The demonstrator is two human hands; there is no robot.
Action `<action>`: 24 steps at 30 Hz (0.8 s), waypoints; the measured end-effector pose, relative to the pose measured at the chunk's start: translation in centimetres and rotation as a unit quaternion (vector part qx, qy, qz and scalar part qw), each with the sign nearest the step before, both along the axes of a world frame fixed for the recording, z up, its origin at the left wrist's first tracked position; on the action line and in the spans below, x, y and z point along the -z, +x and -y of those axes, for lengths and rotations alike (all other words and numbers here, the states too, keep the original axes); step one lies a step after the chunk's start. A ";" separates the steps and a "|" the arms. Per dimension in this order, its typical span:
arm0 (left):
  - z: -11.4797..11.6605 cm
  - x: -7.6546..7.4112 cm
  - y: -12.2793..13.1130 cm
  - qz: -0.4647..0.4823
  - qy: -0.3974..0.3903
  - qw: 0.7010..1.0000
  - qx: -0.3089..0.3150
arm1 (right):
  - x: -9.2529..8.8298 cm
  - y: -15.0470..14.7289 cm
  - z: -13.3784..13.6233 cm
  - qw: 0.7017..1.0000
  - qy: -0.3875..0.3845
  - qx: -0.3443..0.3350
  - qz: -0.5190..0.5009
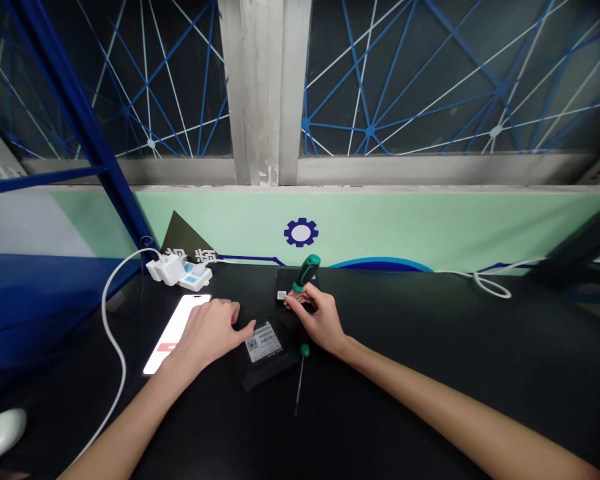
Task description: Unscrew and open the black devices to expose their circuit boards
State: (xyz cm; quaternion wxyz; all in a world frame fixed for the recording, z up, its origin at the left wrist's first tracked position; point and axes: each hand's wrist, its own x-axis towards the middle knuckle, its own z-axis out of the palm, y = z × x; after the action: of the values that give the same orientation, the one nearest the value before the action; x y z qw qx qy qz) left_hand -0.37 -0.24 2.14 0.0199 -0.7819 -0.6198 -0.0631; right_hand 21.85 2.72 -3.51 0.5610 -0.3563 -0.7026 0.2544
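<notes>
My left hand (213, 330) lies over part of a phone with a bright white screen (173, 330). Its thumb reaches out to the near corner of a black box (267, 373) with a white printed label, fingers apart and holding nothing. The fingers of my right hand (320, 317) are pinched at the lower end of a green-and-black screwdriver (308, 271), whose handle points up; its shaft is hidden. Behind those fingers sits a second dark piece with a small white label (281, 295). Below my right hand, a thin screwdriver with a green end (305, 350) lies on the black table.
A white power strip (195, 276) with a plugged-in charger (167, 269) stands at the back left. Its white cable (115, 340) curves down the left side. Another white cable (490, 287) lies at the back right. A pale green wall (405, 227) borders the black table (430, 347).
</notes>
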 end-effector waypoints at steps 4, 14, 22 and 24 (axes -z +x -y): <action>-0.1 -0.4 -0.3 0.005 -0.016 1.000 0.014 | 0.1 0.0 -0.1 1.000 0.000 0.008 -0.001; 0.4 -0.2 -0.7 0.016 -0.057 0.997 0.048 | 0.1 0.0 -0.2 1.000 -0.009 -0.001 -0.015; -0.4 1.1 -0.7 0.036 -0.036 0.998 0.022 | -0.1 0.1 0.0 1.000 -0.006 -0.009 0.001; -0.6 1.7 -0.8 0.028 -0.046 0.998 0.040 | 0.1 0.1 -0.1 1.000 -0.006 -0.015 0.005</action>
State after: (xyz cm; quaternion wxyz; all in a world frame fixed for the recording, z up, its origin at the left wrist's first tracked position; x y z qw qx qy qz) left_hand -1.19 0.31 0.43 -0.0362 -0.8043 -0.5903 -0.0568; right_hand 21.94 2.81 -3.56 0.5514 -0.3507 -0.7092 0.2647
